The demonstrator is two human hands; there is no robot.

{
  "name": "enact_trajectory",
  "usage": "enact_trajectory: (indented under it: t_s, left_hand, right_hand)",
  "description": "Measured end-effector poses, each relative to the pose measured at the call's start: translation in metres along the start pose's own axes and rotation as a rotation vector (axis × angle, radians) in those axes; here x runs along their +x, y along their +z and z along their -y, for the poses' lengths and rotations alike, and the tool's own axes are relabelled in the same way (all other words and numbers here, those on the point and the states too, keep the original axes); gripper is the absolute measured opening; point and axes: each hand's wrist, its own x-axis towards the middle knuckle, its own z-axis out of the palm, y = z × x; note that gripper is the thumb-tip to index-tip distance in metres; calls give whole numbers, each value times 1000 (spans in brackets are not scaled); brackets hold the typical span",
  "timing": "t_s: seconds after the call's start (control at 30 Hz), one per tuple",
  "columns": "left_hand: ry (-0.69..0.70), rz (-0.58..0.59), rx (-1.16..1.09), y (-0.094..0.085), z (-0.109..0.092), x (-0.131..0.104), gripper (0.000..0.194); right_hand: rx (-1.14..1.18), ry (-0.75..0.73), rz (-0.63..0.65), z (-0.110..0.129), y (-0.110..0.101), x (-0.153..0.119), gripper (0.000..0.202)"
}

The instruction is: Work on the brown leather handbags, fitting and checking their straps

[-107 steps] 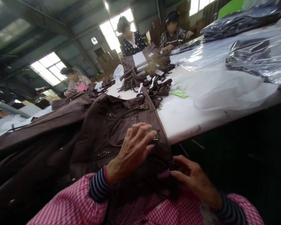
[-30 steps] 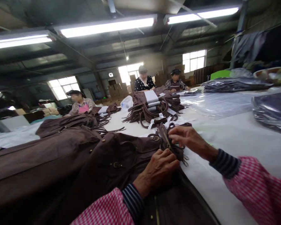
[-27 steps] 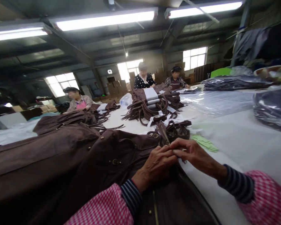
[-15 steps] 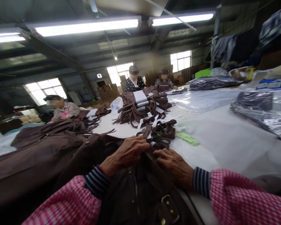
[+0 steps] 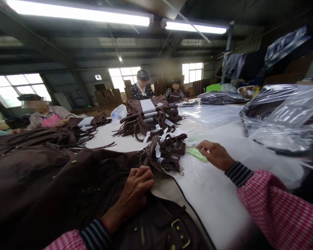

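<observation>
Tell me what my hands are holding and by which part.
Your left hand is on the brown bag by its open edge; whether it grips or just presses can't be told. Your right hand shows nothing held.

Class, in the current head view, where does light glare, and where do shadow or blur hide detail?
Head view: tube lights and windows burn out white; plastic wrap shows streaky glare. Head view: brown bags sink into shadow lower left; the right sleeve looks soft.
</observation>
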Motion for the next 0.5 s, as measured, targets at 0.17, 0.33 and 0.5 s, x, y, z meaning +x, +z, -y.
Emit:
enact_trajectory:
  t_s: [0.17, 0.33, 0.5]
  left_hand:
    - [-18, 0, -24, 2, 0, 2, 21]
    - [-60, -33, -80, 2, 0, 2, 21]
    - [-108, -127, -178, 0, 2, 4, 17]
  right_hand:
    - [-345, 84, 267, -28, 12, 19, 26]
    - [-397, 114, 314, -30, 31, 33, 30]
    - [-387, 123, 297, -37, 28, 35, 33]
